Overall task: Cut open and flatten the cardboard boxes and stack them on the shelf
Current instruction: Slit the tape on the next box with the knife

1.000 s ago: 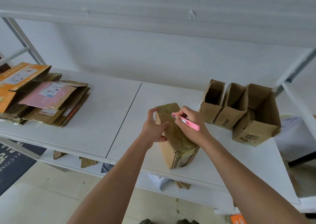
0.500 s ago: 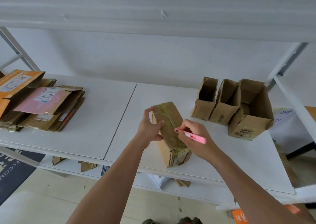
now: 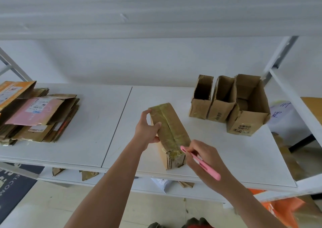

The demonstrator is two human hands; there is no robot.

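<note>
Both hands work one taped brown box [image 3: 171, 133]: left hand [image 3: 146, 128] grips it, right hand [image 3: 205, 156] pinches a pink cutter [image 3: 200, 163].

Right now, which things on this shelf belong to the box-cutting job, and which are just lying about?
In the job:
- taped box, held by the left hand
- pink cutter, gripped in the right hand, tip at the box's near end
- three open boxes, not yet flattened
- flattened stack

Lying about:
- cardboard scraps on the lower shelf
- white packet
- doormat
</note>
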